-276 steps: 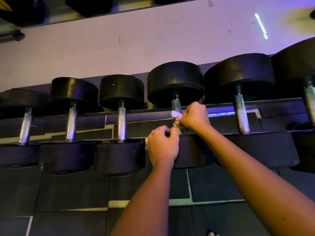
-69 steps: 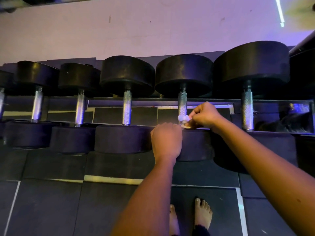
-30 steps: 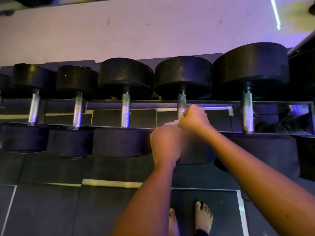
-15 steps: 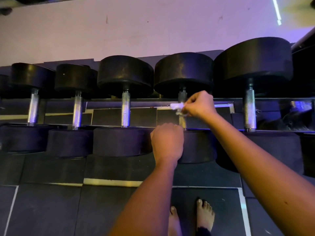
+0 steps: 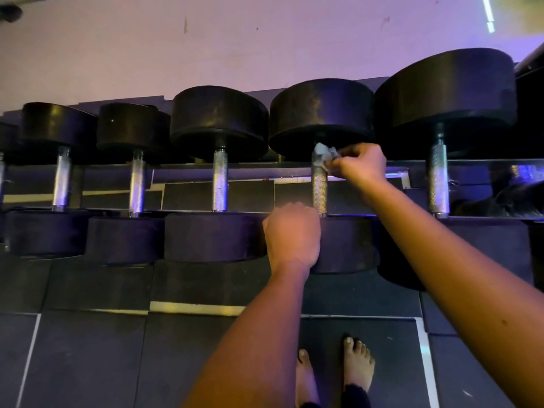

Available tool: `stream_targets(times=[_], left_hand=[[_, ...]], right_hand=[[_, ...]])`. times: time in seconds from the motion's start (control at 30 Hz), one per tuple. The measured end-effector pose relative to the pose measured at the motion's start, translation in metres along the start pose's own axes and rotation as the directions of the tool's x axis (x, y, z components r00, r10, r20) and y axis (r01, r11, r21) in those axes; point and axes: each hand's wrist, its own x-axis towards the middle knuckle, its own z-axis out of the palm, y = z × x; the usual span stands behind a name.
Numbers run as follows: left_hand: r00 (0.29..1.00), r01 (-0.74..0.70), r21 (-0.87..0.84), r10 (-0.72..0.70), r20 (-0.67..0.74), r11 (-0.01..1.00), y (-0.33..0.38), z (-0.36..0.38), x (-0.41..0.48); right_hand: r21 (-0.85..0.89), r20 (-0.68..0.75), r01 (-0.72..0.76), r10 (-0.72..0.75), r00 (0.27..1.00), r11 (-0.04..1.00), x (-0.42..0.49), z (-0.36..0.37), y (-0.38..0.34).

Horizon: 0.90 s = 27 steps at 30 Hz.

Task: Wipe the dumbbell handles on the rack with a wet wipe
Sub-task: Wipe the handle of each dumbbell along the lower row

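Right hand (image 5: 363, 169) has climbed — fingers (image 5: 338, 164) pinching wet wipe (image 5: 323, 154) atop handle (image 5: 320, 189).

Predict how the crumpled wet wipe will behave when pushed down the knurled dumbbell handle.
Probably floppy: the wet wipe sits bunched in folds, pinched by the right hand. It likely drags rather than slides, since the handle is knurled. It seems very light, as that pinch alone carries it.
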Motion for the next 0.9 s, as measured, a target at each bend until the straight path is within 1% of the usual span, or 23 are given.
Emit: stream_targets(times=[0.1, 0.17, 0.23, 0.33, 0.37, 0.4, 0.43, 0.47, 0.53, 0.57, 0.6, 0.63, 0.77, 0.83, 0.9], left_hand=[[1.000, 0.003, 0.002, -0.003, -0.005, 1.000, 0.000, 0.000, 0.000], [1.000, 0.003, -0.001, -0.003, -0.009, 1.000, 0.000, 0.000, 0.000], [1.000, 0.007, -0.007, -0.007, -0.007, 1.000, 0.000, 0.000, 0.000], [1.000, 0.014, -0.029, -0.014, -0.012, 0.999, 0.000, 0.001, 0.000], [1.000, 0.017, -0.028, -0.018, -0.012, 0.999, 0.000, 0.001, 0.000], [1.000, 0.018, -0.023, -0.018, -0.011, 1.000, 0.000, 0.002, 0.000], [1.000, 0.016, -0.019, -0.016, -0.012, 1.000, -0.001, 0.002, 0.001], [1.000, 0.013, -0.015, -0.013, -0.014, 1.000, -0.001, 0.002, 0.001], [1.000, 0.013, -0.010, -0.013, -0.015, 1.000, -0.001, 0.002, 0.001], [1.000, 0.013, -0.009, -0.013, -0.011, 1.000, 0.000, 0.002, 0.001], [1.000, 0.011, -0.008, -0.011, -0.008, 1.000, 0.000, 0.002, 0.001], [1.000, 0.009, -0.006, -0.009, -0.006, 1.000, -0.001, 0.003, 0.001], [1.000, 0.004, -0.005, -0.005, -0.014, 1.000, -0.002, 0.002, 0.001], [1.000, 0.005, -0.003, -0.005, -0.011, 1.000, -0.003, 0.002, 0.001], [1.000, 0.008, -0.006, -0.008, -0.006, 1.000, -0.002, 0.002, 0.001]], right_hand=[[-0.097, 0.000, 0.016, -0.017, 1.000, 0.995, 0.003, 0.005, -0.001], [-0.174, 0.038, 0.001, 0.006, 0.999, 0.985, -0.008, 0.000, 0.003], [-0.274, 0.117, 0.006, 0.027, 0.993, 0.962, -0.022, -0.009, 0.012], [-0.377, 0.312, 0.090, 0.035, 0.949, 0.922, -0.039, -0.017, 0.014], [-0.390, 0.347, 0.121, 0.024, 0.937, 0.913, -0.040, -0.018, 0.010], [-0.390, 0.345, 0.141, 0.002, 0.939, 0.910, -0.037, -0.019, 0.005], [-0.377, 0.300, 0.144, -0.027, 0.954, 0.915, -0.030, -0.019, 0.001], [-0.347, 0.224, 0.131, -0.053, 0.973, 0.929, -0.022, -0.018, -0.003], [-0.217, 0.090, 0.074, -0.056, 0.994, 0.973, -0.008, -0.014, -0.011], [-0.134, 0.060, 0.044, -0.037, 0.998, 0.990, -0.003, -0.011, -0.014], [-0.077, 0.053, 0.027, -0.023, 0.998, 0.997, 0.001, -0.008, -0.014], [-0.062, 0.056, 0.024, -0.020, 0.998, 0.998, 0.002, -0.005, -0.014], [-0.166, 0.074, -0.011, 0.023, 0.997, 0.986, -0.004, -0.005, -0.005], [-0.216, 0.131, -0.048, 0.077, 0.988, 0.975, -0.011, -0.009, 0.005], [-0.306, 0.216, -0.029, 0.100, 0.971, 0.952, -0.021, -0.013, 0.013]])
